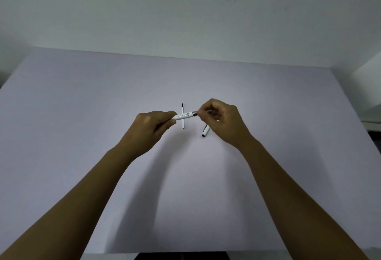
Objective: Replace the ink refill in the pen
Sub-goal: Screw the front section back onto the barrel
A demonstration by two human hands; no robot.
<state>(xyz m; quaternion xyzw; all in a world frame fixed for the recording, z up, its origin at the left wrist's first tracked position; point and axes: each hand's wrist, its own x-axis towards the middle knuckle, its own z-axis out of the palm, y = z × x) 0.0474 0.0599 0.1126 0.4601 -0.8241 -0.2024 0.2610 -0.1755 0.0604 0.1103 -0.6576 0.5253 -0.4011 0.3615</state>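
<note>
While both hands (152, 124) hold pen (184, 116), lilac table (82, 115), pale wall (185, 12)

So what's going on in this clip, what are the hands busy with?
A person holds a white pen barrel level above the pale lilac table. The left hand grips its rear end; the right hand pinches a thin refill at the barrel's metal-ringed open end, though whether it is going in or coming out cannot be told. Another thin white refill with a dark tip lies on the table behind the barrel, and a white pen cap lies under the right hand.
</note>
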